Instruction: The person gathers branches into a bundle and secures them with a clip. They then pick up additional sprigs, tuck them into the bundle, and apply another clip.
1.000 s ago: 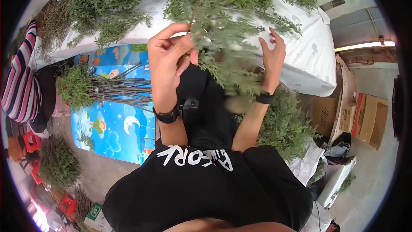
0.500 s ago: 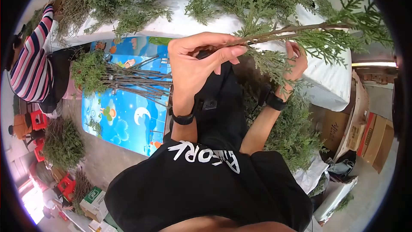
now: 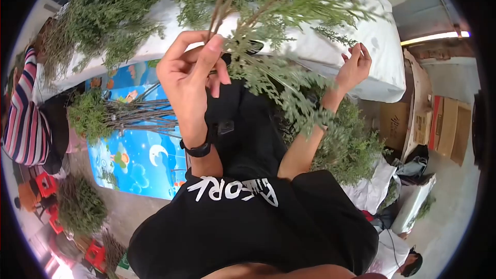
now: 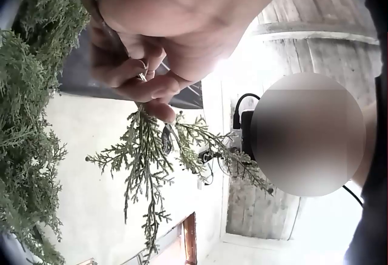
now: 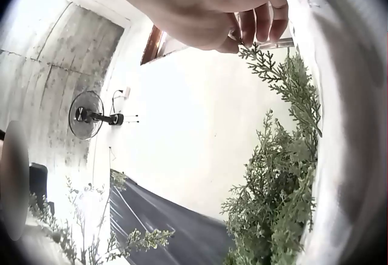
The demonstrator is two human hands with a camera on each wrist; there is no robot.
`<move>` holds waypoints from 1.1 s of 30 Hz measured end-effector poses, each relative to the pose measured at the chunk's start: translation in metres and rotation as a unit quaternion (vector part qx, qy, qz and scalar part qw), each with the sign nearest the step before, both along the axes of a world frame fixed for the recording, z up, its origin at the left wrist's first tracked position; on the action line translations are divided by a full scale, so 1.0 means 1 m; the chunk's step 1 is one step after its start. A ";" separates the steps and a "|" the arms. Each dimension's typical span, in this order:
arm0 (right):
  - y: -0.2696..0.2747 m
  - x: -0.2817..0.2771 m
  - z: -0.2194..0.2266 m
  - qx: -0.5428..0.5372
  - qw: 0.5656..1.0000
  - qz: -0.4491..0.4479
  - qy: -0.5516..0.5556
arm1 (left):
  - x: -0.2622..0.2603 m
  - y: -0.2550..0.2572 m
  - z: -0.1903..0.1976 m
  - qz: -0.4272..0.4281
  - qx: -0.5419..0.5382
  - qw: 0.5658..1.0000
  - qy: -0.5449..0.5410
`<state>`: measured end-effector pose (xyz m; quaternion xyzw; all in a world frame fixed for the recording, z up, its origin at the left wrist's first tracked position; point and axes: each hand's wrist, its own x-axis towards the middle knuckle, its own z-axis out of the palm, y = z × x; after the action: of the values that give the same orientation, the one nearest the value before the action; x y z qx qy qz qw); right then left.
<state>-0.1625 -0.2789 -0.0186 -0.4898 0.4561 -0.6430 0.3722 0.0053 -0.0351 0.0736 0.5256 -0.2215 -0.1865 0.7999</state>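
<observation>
My left hand (image 3: 182, 80) pinches the brown stems of several leafy evergreen branches (image 3: 219, 8) between thumb and fingers. Their stems rise away from me, and grey-green foliage (image 3: 281, 80) spreads rightward across the view of my right forearm. In the left wrist view a stem (image 4: 103, 19) passes through the fingers, with a leafy sprig (image 4: 145, 153) hanging below them. My right hand (image 3: 354, 70) is over the white-covered table's right part, its fingers loosely bent. A small green sprig (image 3: 333, 36) has its tip right by those fingertips.
Piles of evergreen branches (image 3: 111, 8) lie along the white-covered table (image 3: 361, 80). At left, a bundle of stems (image 3: 142, 116) rests on a blue cartoon table (image 3: 137, 168), beside a person in a striped top (image 3: 26, 129). More foliage (image 3: 346, 147) and cardboard boxes (image 3: 449, 132) are at right.
The held branches swung from pointing right to pointing away from me, as the left hand turned upright and shifted left. The right hand's spread fingers have bent since a second ago.
</observation>
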 end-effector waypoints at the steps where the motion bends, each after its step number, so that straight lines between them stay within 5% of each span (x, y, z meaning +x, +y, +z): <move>1: 0.000 -0.001 0.000 -0.003 1.000 -0.015 0.015 | -0.001 -0.002 -0.001 0.012 0.006 1.000 -0.001; 7: -0.008 -0.017 -0.010 -0.026 0.999 -0.037 -0.005 | -0.002 -0.010 -0.011 0.019 0.000 0.999 -0.027; 8: -0.007 -0.017 -0.007 -0.042 0.984 -0.103 0.136 | -0.001 -0.012 -0.012 0.020 0.001 0.999 -0.025; 10: -0.002 -0.019 -0.003 -0.066 0.884 -0.224 0.405 | -0.001 -0.016 -0.014 0.024 0.005 1.000 -0.019; 12: 0.008 -0.011 0.012 -0.087 0.897 -0.187 0.390 | 0.000 -0.020 -0.015 0.033 0.014 0.999 -0.016; 14: 0.017 -0.005 0.022 0.040 0.967 0.020 0.252 | -0.001 -0.020 -0.018 0.038 0.020 0.999 -0.006; 18: 0.004 0.017 -0.004 0.108 0.881 0.024 0.460 | -0.009 -0.030 -0.015 0.032 0.025 0.999 0.009; 22: -0.011 0.025 0.004 0.175 0.861 0.037 0.476 | -0.015 -0.031 -0.012 0.012 0.020 1.000 -0.018; 28: -0.007 0.014 0.019 0.231 0.844 0.082 0.478 | -0.018 -0.031 -0.014 0.027 -0.001 0.998 -0.055; 33: 0.003 0.002 0.000 0.188 0.878 0.041 0.439 | -0.020 -0.020 -0.009 0.042 -0.002 0.994 -0.099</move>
<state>-0.1609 -0.2763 -0.0189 -0.6607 0.6645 -0.2491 0.2448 -0.0150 -0.0551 0.0651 0.5488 -0.2779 -0.0991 0.7821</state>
